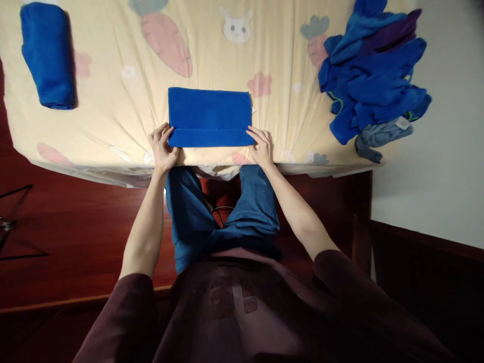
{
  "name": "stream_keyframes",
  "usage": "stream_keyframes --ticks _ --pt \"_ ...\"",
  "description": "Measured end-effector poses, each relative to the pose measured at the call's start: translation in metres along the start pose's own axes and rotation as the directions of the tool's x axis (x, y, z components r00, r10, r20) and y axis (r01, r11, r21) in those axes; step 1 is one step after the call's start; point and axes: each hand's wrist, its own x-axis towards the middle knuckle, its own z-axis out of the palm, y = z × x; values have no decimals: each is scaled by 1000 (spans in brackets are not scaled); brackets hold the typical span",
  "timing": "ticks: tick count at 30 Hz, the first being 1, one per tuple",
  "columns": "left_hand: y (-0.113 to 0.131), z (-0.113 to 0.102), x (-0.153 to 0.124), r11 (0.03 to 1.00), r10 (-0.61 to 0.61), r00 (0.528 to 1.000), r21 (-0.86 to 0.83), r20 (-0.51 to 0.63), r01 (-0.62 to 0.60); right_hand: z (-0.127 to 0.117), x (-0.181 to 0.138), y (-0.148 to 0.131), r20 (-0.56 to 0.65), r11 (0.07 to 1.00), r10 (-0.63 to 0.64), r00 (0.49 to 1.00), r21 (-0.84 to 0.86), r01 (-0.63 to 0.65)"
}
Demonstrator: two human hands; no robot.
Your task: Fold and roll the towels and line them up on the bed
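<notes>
Dark shirt (pixel 212 327), half-spread hands (pixel 162 149) (pixel 262 148) at cloth (pixel 210 111)

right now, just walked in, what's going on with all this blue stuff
A person has the fingers of the left hand and right hand at opposite ends of a blue cloth, by a strip folded over along its near edge. It lies on a carrot-patterned sheet, between a blue bundle on the left and a rumpled heap on the right.
</notes>
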Motion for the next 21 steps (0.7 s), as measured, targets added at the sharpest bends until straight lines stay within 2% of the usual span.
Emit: stream_keyframes --ticks 9,13,16,21 --pt "6 -5 0 999 -32 999 -35 -32 31 9 -6 5 -37 997 36 999 70 -33" --pt "1 -1 0 997 -37 998 -72 -55 33 11 -5 6 -100 993 87 991 85 -79" --pt "-4 2 0 991 -91 993 -107 -80 82 14 -4 6 -160 986 147 976 105 -131" --pt "-6 6 -1 978 -139 984 -173 -107 120 19 -3 5 -202 959 219 955 227 -171"
